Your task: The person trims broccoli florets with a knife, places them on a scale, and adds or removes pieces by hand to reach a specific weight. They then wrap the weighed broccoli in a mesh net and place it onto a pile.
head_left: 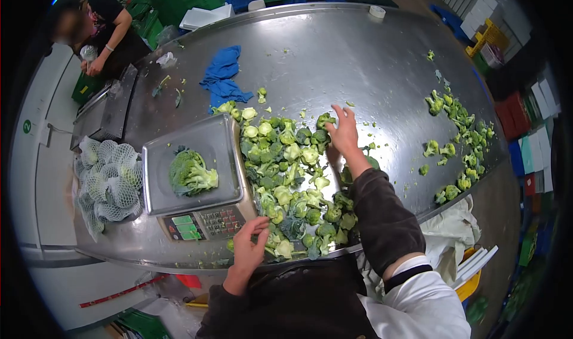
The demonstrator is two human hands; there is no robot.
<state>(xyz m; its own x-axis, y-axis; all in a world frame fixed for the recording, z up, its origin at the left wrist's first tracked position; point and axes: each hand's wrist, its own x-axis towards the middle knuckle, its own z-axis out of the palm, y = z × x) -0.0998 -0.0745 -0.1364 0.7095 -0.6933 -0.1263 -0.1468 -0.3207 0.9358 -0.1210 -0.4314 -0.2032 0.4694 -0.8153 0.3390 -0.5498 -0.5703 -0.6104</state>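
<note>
A heap of broccoli florets (292, 154) lies on the steel table before me. At its far right edge my right hand (344, 133) is open, fingers spread, right beside a green floret (325, 120). My left hand (249, 243) is at the near edge of the heap, close to the corner of a weighing scale (239, 186). Its fingers are loosely curved and apart, with nothing between them. On the scale's metal pan (158, 189) rests one larger piece of broccoli (191, 173), its pale cut stem pointing right.
White net-wrapped packs (108, 180) lie left of the scale. Behind it is a crumpled blue cloth (224, 79). More florets (468, 130) are strewn along the table's right edge. At the far left a person (110, 31) holds a wrapped item. Green crates (185, 1) stand beyond the table.
</note>
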